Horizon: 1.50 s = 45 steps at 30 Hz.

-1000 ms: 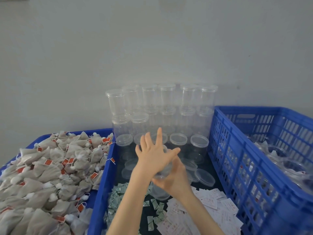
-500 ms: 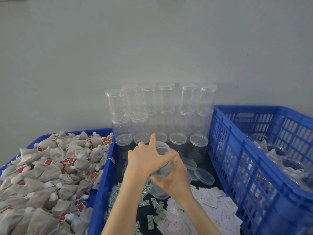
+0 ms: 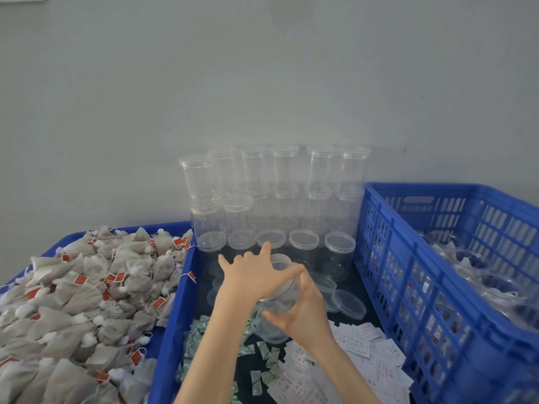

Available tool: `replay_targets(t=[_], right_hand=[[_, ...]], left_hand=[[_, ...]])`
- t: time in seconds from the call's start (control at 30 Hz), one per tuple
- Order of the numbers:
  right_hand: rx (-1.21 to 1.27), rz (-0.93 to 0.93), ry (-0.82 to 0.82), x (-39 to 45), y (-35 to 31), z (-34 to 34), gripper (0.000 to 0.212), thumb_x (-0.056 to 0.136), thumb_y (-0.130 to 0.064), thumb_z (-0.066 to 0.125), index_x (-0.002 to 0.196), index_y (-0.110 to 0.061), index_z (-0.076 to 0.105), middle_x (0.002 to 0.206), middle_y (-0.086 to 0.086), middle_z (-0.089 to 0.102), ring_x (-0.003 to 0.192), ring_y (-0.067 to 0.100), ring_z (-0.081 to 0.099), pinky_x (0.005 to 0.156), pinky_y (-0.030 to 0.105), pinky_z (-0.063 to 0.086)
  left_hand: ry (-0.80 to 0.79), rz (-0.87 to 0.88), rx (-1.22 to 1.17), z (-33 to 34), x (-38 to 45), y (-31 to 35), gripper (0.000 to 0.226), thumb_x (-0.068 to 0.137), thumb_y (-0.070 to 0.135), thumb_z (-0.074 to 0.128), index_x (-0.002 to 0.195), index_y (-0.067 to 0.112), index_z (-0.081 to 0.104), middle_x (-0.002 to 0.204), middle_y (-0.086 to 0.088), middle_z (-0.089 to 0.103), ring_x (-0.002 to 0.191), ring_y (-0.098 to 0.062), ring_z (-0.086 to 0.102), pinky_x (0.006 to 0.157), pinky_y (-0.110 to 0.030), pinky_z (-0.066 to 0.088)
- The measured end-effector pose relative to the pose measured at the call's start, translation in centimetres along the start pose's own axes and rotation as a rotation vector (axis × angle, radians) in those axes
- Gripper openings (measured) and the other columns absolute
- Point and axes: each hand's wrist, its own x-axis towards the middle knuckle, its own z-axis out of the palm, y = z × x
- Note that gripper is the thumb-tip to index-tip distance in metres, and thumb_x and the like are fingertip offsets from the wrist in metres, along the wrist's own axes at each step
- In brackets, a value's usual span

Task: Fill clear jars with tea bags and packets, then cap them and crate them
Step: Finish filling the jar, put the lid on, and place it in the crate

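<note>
A second ago the left hand (image 3: 256, 275) hovered with fingers fanned above the clear jar (image 3: 277, 293); now it has come down onto the jar's mouth, thumb and fingers curling round the rim, probably twisting the lid off for filling. The right hand (image 3: 300, 313) grips the jar's body from below, tilted, forearms crossing over the middle blue tray (image 3: 172, 316), between the tea bags (image 3: 84, 293) on the left and the crate (image 3: 408, 281) on the right.

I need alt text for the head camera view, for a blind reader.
Two hands hold a clear jar over a blue tray of packets: right hand grips it, left hand covers its top. Tea bags lie left, a blue crate right.
</note>
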Motion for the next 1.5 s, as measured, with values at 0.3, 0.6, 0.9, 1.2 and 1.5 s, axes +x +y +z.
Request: replay_targets(t=[0.3,0.6,0.9,1.2,1.5], right_hand=[[0.062,0.072,-0.024,-0.4,0.8,-0.8,0.1,0.058,-0.037,0.09,0.143,-0.034,0.037,0.133,-0.013,0.054,0.124,0.007,0.051,0.104,0.037,0.047],[0.002,0.053,-0.044,-0.9,1.1,-1.1,0.101,0.059,-0.04,0.089,0.143,-0.034,0.034,0.135,-0.017,0.049,0.124,0.006,0.048,0.104,0.032,0.045],[0.066,0.075,-0.109,-1.3,1.1,-0.9,0.1,0.05,-0.052,0.083,0.139,-0.036,0.038,0.133,-0.017,0.052,0.122,0.002,0.049,0.105,0.034,0.045],[0.069,0.076,-0.084,-1.3,1.6,-1.0,0.097,0.05,-0.049,0.084,0.135,-0.044,0.038,0.127,-0.023,0.053,0.119,0.0,0.051,0.1,0.028,0.047],[0.105,0.072,-0.052,-1.2,2.3,-1.2,0.101,0.054,-0.041,0.088,0.141,-0.033,0.038,0.133,-0.018,0.053,0.123,0.002,0.05,0.104,0.033,0.046]], left_hand=[[-0.145,0.171,-0.028,-0.8,0.0,-1.5,0.096,0.072,0.073,0.061,0.149,0.033,0.021,0.151,0.0,0.036,0.14,-0.026,0.031,0.115,-0.063,0.008],[-0.269,0.323,-0.01,-0.6,0.1,-1.2,0.107,0.07,0.058,0.072,0.152,0.037,0.006,0.159,0.002,0.018,0.144,-0.025,0.023,0.116,-0.059,0.014],[-0.239,0.212,-0.12,0.1,-0.2,-0.8,0.107,0.077,0.075,0.053,0.149,0.039,-0.017,0.161,0.0,-0.017,0.148,-0.023,-0.012,0.117,-0.058,0.002],[-0.139,0.005,-0.025,0.1,0.3,-0.1,0.101,0.073,0.088,0.035,0.153,0.031,0.011,0.154,-0.007,0.035,0.138,-0.031,0.036,0.113,-0.05,0.027],[-0.258,0.305,-0.207,0.3,0.9,-1.1,0.077,0.084,0.065,0.054,0.149,0.043,0.018,0.147,-0.006,0.033,0.12,-0.023,0.048,0.094,-0.03,0.042]])
